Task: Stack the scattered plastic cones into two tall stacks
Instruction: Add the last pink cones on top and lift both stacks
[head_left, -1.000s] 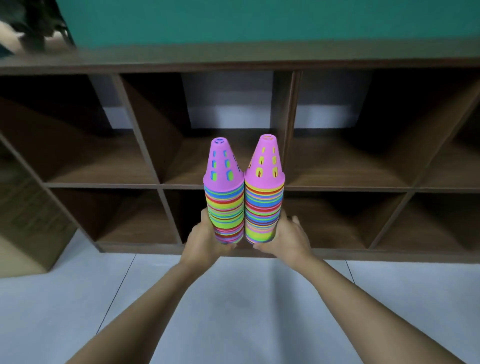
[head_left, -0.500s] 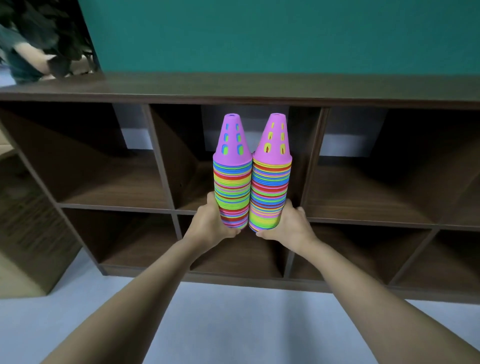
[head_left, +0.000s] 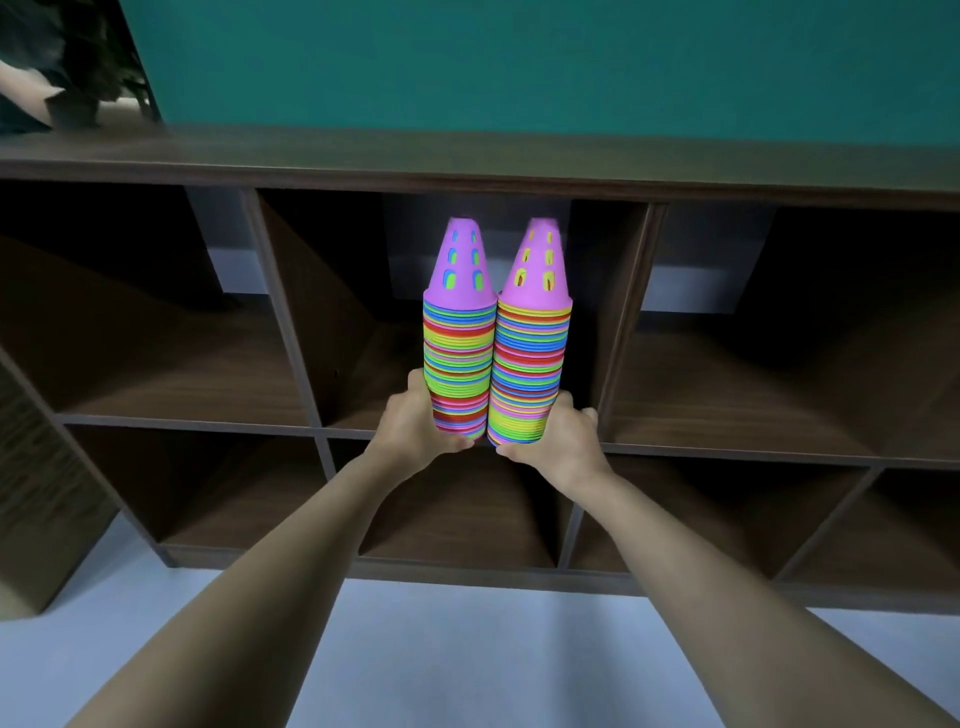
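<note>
Two cone stacks, held side by side in front of us. The left hand (head_left: 410, 426) grips the left stack (head_left: 460, 358) near its base, with fingers wrapped round the lower rims and the thumb at the bottom edge. The right hand (head_left: 561, 441) grips the right stack (head_left: 530, 374) the same way, fingers curled round the outer side. Both hands are closed firmly on their stacks and both arms are stretched forward.

The stacks touch along their sides and stand upright, tips leaning slightly apart. Each is many coloured cones nested together with a purple cone on top. The left top's slots show blue and green, the right top's show yellow.

We see them up off the floor (head_left: 467, 649), level with the middle upper cubby of a dark wooden shelf (head_left: 467, 166) — inside it or just before it, we cannot tell. The shelf has open cubbies in two rows. A teal wall (head_left: 519, 62) rises above it, and a dark plant (head_left: 88, 62) stands on its top at far left.
</note>
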